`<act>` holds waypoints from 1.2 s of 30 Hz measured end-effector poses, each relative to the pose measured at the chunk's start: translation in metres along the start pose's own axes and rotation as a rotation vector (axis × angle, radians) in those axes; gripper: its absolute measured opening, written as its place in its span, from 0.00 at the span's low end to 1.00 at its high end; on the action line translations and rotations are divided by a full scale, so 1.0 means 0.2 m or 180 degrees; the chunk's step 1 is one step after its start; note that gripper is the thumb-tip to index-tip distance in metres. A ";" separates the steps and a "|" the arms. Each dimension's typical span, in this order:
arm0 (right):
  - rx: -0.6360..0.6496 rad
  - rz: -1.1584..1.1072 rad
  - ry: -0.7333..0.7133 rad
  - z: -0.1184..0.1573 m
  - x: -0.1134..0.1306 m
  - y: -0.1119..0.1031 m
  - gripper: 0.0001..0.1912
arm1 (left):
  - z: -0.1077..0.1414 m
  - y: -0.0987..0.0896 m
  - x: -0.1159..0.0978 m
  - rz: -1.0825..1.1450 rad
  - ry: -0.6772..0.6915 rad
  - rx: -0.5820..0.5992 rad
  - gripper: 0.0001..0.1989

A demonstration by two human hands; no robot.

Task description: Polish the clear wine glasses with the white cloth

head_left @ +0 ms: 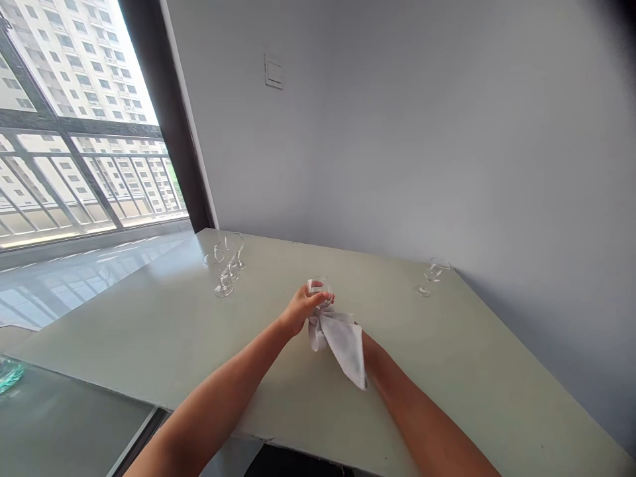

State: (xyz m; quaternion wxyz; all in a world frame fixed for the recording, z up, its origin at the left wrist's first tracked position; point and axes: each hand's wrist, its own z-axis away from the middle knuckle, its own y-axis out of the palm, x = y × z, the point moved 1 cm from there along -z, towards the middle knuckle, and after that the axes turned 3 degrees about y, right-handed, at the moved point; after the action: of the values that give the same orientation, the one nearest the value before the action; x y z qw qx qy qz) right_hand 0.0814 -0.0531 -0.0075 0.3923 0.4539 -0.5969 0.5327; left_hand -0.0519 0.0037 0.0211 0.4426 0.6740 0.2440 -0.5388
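My left hand is closed around the bowl of a clear stemmed glass above the middle of the table. A white cloth hangs just below the bowl and covers the lower part of the glass. My right hand is mostly hidden behind this cloth, with its wrist showing at the cloth's right side. The cloth is bunched near the glass, and one corner droops toward me. How the right fingers sit on it cannot be made out.
Several clear stemmed glasses stand together at the table's back left. Another stemmed glass stands at the back right. The pale table meets grey walls behind and to the right. A greenish glass object sits at the far left edge.
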 end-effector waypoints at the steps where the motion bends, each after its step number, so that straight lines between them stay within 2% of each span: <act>1: 0.0084 0.0080 0.0041 -0.01 -0.01 -0.01 0.12 | 0.00 0.00 0.01 -0.0153 0.0046 -0.0234 0.29; 3: 0.0195 0.0558 0.0123 -0.03 -0.02 -0.01 0.10 | -0.01 0.00 0.02 -0.0372 0.0139 -0.0664 0.29; 5: -0.0096 0.1473 -0.0009 -0.04 -0.02 0.00 0.07 | -0.01 0.00 0.03 -0.0438 0.0254 -0.0959 0.29; 7: -0.0489 0.2281 -0.0246 -0.04 0.00 0.02 0.05 | -0.01 0.01 0.04 -0.0413 0.0367 -0.1097 0.29; 9: -0.0639 0.2402 -0.0313 -0.03 0.03 0.03 0.05 | 0.00 0.01 0.04 -0.0318 0.0476 -0.1058 0.29; 11: -0.0307 0.1814 -0.0038 -0.03 0.05 0.01 0.08 | 0.00 0.01 0.02 -0.0161 0.0599 -0.0860 0.28; 14: 0.0750 -0.0127 0.0633 -0.02 0.07 -0.02 0.14 | 0.02 0.03 -0.02 0.0180 0.0699 -0.0456 0.26; 16: 0.1163 -0.1409 0.1006 -0.01 0.07 -0.03 0.16 | 0.03 0.04 -0.05 0.0440 0.0695 -0.0207 0.24; 18: 0.1189 -0.2285 0.1285 -0.01 0.05 -0.02 0.17 | 0.04 0.04 -0.06 0.0608 0.0728 -0.0033 0.23; 20: 0.1045 -0.2885 0.1457 -0.01 0.04 0.02 0.16 | 0.04 0.03 -0.07 0.0558 0.0839 0.0033 0.23; 24: 0.0422 -0.3429 0.1431 -0.03 0.02 0.09 0.14 | 0.02 0.01 -0.08 0.0172 0.1261 -0.0051 0.25; 26: 0.0140 -0.3195 0.1358 -0.03 0.01 0.10 0.12 | 0.02 0.02 -0.08 0.0038 0.1550 -0.0101 0.27; 30: -0.0142 -0.2259 0.1046 -0.03 -0.01 0.10 0.11 | 0.05 0.06 -0.05 -0.0414 0.1968 -0.0157 0.30; 33: -0.0374 -0.1511 0.0725 -0.02 -0.02 0.09 0.13 | 0.07 0.08 -0.04 -0.0640 0.2098 -0.0283 0.29; 36: -0.0531 -0.0605 0.0474 -0.01 -0.04 0.09 0.18 | 0.07 0.07 -0.04 -0.0569 0.2162 -0.0484 0.28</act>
State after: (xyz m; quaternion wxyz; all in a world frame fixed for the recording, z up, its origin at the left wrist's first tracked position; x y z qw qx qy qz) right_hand 0.0672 -0.0500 -0.0202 0.5205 0.4335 -0.5627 0.4739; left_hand -0.0497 -0.0136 0.0339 0.3363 0.7557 0.4745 -0.3010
